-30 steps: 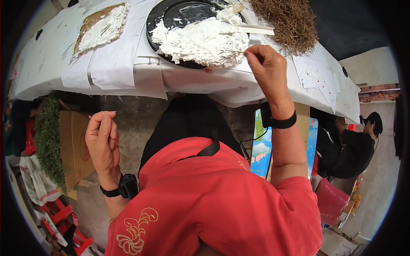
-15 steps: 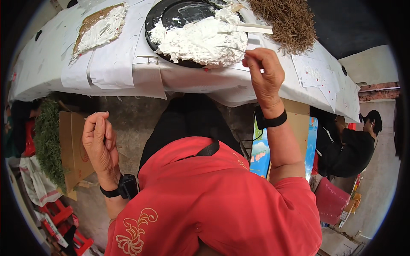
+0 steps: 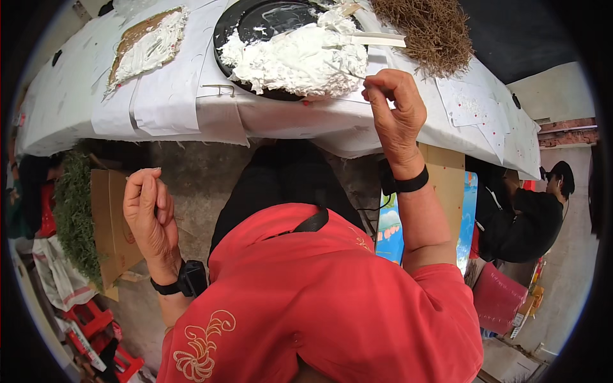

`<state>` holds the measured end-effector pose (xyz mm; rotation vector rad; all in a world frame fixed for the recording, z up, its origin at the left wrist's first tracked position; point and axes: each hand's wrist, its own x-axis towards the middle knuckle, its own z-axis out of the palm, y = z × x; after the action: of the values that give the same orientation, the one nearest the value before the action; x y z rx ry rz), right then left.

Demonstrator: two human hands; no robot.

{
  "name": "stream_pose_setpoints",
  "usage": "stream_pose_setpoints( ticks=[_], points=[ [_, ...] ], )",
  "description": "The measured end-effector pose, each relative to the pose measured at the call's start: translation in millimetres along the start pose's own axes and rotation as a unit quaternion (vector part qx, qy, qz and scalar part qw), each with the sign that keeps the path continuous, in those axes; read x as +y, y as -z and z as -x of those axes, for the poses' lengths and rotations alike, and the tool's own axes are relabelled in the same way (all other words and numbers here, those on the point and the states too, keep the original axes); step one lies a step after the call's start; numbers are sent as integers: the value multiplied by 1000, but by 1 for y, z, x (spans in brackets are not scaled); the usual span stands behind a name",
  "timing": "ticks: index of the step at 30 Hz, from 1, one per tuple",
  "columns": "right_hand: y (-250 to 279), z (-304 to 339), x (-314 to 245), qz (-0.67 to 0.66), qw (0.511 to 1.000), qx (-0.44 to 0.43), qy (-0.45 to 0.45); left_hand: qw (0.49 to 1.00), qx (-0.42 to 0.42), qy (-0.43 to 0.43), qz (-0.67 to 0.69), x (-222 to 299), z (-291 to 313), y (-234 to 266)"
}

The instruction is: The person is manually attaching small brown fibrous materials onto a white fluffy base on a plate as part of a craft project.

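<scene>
My right hand (image 3: 399,112) is raised at the table's near edge, thumb and fingers pinched on a thin stem (image 3: 355,76). The stem's far end meets a thick mound of white paste (image 3: 300,60), heaped on a round black tray (image 3: 225,32). A flat pale stick (image 3: 383,40) pokes out of the paste on its right side. Lower and to the left, clear of the table, my left hand (image 3: 152,207) is held up with its fingers curled and the thumb pressed to the forefinger. Whatever it may pinch is too small to make out.
A paste-covered board (image 3: 148,51) lies left on the white-covered table (image 3: 64,108). Brown dried stems (image 3: 424,32) are piled right of the tray. Below left stand green foliage (image 3: 76,217) and a cardboard box (image 3: 115,223). A person in black (image 3: 527,220) sits at right.
The tray and table have shifted very slightly left in view. Both hands keep nearly the same pose, the right still pinching the stem at the paste.
</scene>
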<state>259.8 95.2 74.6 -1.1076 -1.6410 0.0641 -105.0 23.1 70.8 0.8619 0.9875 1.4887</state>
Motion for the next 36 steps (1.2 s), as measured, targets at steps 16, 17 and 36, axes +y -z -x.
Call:
stream_pose_setpoints(
  ticks=[16,17,36],
  points=[
    [112,-15,106,81,961,250,-82,999,-23,39,-16,-8,-10,-14],
    [139,-10,127,93,949,282,-109,998,-33,46,-22,-9,-11,-19],
    [172,32,121,249,949,132,-140,916,-338,215,-8,-56,-36,-176]
  ],
)
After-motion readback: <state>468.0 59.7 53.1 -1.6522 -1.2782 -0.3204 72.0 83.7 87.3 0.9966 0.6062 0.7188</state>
